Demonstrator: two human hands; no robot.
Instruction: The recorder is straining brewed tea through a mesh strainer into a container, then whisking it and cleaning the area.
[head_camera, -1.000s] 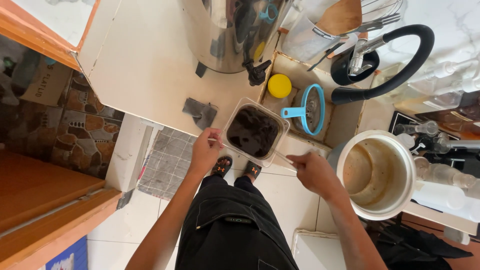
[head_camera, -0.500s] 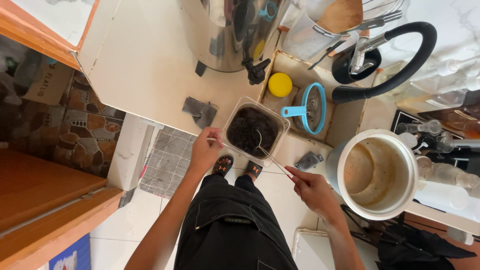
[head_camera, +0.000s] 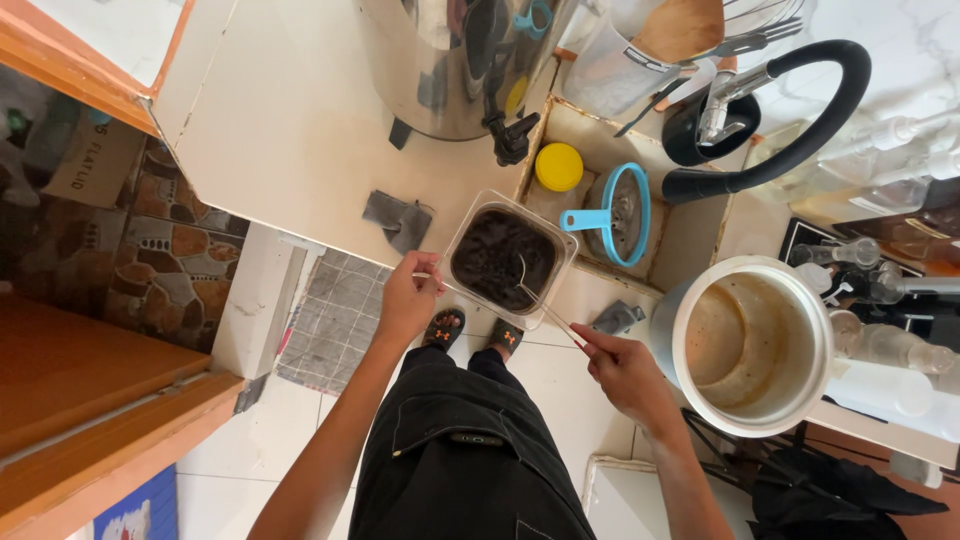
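We see a clear plastic container, squarish with rounded corners, full of dark, lumpy wet matter, sitting at the edge of the pale counter. Our left hand is closed on its near-left rim. Our right hand pinches a thin metal spoon; its long axis slants up-left from the grip, bowl dipped in the dark mass. Right of that grip stands a round white pot with a brown-stained inside.

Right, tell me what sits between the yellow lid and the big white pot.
In the head view, a blue-rimmed strainer lies between the yellow lid and the white pot.
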